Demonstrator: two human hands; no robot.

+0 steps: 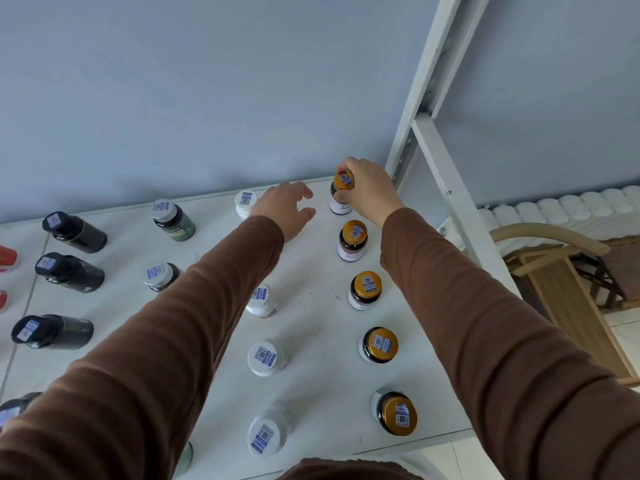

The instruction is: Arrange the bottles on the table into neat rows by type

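Now five gold-capped bottles (365, 289) – right hand (367, 192) pinching farthest; left hand (287, 209) spread, empty.

the person wore a soft brown top with long sleeves (194, 323) that reached down to both wrists.

— What is the table (311, 393) carrying on your feed?

— I see a white top with bottles in rows. Taking the white-bottle row (266, 357) as my landmark: right of it stands the gold-capped row (367, 289), running from the near edge to the far one. Left of it are the silver-capped dark bottles (162, 211), then the black bottles (71, 270).

— Anything beyond those?

— I make out red objects (7, 258) at the left frame edge, farthest from the white row; what they are I cannot tell.
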